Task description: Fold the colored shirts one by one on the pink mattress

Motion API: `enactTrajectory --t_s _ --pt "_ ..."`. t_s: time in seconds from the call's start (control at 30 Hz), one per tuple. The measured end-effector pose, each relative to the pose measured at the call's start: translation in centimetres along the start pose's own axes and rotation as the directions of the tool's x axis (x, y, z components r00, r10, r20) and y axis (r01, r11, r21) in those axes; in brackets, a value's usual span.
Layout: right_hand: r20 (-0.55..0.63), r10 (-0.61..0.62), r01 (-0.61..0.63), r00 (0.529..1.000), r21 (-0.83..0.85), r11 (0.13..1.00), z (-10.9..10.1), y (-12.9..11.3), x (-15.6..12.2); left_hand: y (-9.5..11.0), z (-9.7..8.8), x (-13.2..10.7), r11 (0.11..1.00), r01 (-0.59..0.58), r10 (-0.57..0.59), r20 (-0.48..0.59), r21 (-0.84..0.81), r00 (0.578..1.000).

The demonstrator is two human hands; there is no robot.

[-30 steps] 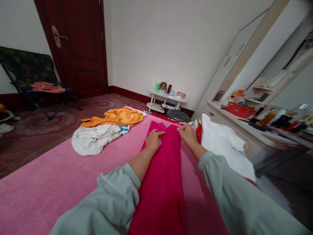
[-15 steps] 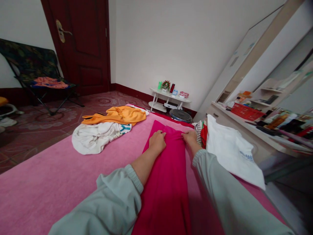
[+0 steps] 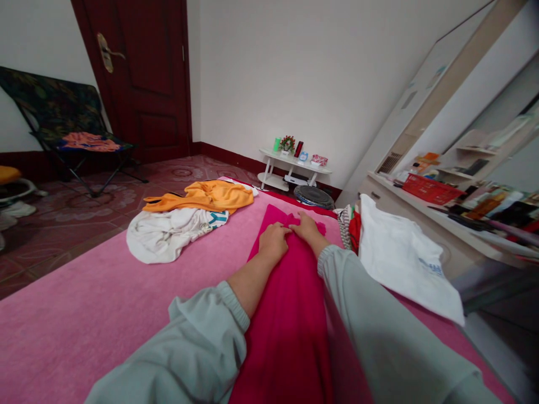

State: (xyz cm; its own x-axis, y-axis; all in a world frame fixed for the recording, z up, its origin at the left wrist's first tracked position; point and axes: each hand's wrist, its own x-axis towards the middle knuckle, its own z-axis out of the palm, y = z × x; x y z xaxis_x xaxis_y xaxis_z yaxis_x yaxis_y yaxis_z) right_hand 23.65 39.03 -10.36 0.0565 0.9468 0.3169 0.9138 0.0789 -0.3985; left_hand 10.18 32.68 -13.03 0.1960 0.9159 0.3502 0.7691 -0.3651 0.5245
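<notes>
cloth point(image 3: 290, 303), long and bright pink, lies under both hands and runs back between the forearms over a pink cover point(image 3: 105, 320). the right hand point(image 3: 307, 229) pinches bunched fabric near the far end, its fingertips close beside those of the left hand point(image 3: 273, 242), which rests there with bent fingers; whether it grips or only presses, i cannot tell. left of the hands lies an orange top point(image 3: 214, 196); right of them, a white shirt point(image 3: 400, 258)
</notes>
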Motion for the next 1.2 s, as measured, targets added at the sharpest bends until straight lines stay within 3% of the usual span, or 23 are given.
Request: enactTrajectory --t_s 0.2,0.33,0.4,0.5,0.57,0.63,0.87,1.2 --pt "-0.090 -0.037 0.043 0.995 0.059 0.997 0.5 0.3 -0.3 0.1 0.2 0.1 0.997 0.058 -0.062 -0.082 -0.051 0.995" --pt "-0.105 -0.148 0.159 0.983 0.100 0.982 -0.8 0.7 -3.5 -0.2 0.6 0.2 0.992 0.076 -0.088 -0.130 -0.098 0.988" --pt "-0.067 -0.264 0.268 0.962 0.051 0.962 -1.9 1.2 -6.2 -0.5 0.8 0.4 0.990 0.075 -0.091 -0.135 -0.120 0.987" --pt "0.138 -0.396 0.407 0.908 -0.063 0.911 -3.3 2.2 -10.1 -1.1 1.1 0.8 0.985 0.075 -0.096 -0.138 -0.154 0.986" --pt "0.288 -0.326 0.375 0.900 -0.135 0.917 -3.6 2.8 -11.8 -1.4 1.3 1.0 0.981 0.072 -0.097 -0.137 -0.178 0.986" --pt "0.347 -0.211 0.291 0.914 -0.198 0.936 -3.6 3.1 -12.6 -1.6 1.3 1.1 0.978 0.061 -0.088 -0.130 -0.198 0.988" --pt "0.321 0.019 0.093 0.947 -0.329 0.940 -3.6 2.3 -13.8 -1.8 0.0 -1.4 0.974 -0.080 0.072 -0.045 -0.213 0.996" --pt "0.312 0.031 0.073 0.949 -0.315 0.946 -6.6 2.7 -21.8 -2.9 -5.5 -10.2 0.951 -0.263 0.285 0.131 -0.163 0.949"
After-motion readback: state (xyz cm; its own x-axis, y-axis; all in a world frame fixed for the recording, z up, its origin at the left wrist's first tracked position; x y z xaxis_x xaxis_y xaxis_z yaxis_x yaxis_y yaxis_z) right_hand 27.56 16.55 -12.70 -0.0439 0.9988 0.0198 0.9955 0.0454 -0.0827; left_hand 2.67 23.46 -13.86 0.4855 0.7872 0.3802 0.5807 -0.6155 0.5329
